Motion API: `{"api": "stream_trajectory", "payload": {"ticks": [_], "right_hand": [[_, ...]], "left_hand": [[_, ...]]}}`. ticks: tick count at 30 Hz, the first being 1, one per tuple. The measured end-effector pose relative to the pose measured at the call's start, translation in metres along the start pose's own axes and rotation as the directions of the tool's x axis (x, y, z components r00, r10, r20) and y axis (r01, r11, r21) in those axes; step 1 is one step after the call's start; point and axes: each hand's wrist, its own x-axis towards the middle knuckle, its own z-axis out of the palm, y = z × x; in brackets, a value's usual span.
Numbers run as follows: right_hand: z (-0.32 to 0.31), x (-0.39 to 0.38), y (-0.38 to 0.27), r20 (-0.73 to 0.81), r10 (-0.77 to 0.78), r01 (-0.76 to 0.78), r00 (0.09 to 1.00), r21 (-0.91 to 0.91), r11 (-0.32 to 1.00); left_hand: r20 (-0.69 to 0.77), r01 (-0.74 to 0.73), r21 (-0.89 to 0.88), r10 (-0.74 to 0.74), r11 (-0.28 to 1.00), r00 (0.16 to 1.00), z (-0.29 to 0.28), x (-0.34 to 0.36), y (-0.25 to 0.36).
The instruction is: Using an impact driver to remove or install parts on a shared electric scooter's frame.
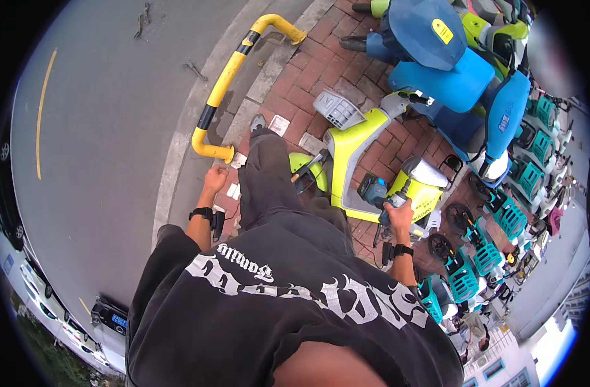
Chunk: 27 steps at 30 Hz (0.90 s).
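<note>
My right hand (400, 211) is wrapped around the grip of a blue and black cordless drill (375, 191), held over the footboard and seat area of a lime-yellow and grey scooter (349, 161). My left hand (215, 178) hangs beside my leg, just below the foot of a yellow and black barrier rail (212, 150) and apart from it. Its fingers look curled, and whatever they may hold is too small to make out. The scooter carries a grey front basket (338, 109); its lime front fender (311, 169) is beside my leg.
A blue scooter (472, 90) under a dark blue cover stands close at the right. Beyond it, several bikes with teal baskets (487, 255) line the red brick pavement (297, 84). A stone curb (179, 138) separates this from the grey road (108, 129), where parked cars (47, 293) show at the left.
</note>
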Motion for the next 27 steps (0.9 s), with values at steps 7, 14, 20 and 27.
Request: {"api": "stream_trajectory", "payload": {"ticks": [7,14,20,27], "right_hand": [[-0.017,0.088,-0.217,-0.018,-0.224,0.225,0.974,0.073,0.972],[0.099,0.218,-0.414,0.017,-0.306,0.302,0.952,0.118,0.946],[0.255,0.319,-0.534,0.171,-0.19,0.181,0.967,0.068,0.981],[0.423,0.354,-0.599,0.236,-0.213,0.197,0.948,0.091,0.976]], "left_hand": [[-0.187,-0.212,-0.472,0.137,0.856,0.973,-0.095,0.038,0.102],[-0.018,0.071,-0.308,-0.081,0.949,0.997,-0.071,0.037,-0.011],[0.053,0.332,-0.372,-0.337,0.867,0.94,-0.035,0.0,-0.072],[0.04,0.509,-0.505,-0.57,0.697,0.82,0.014,-0.027,-0.062]]}}
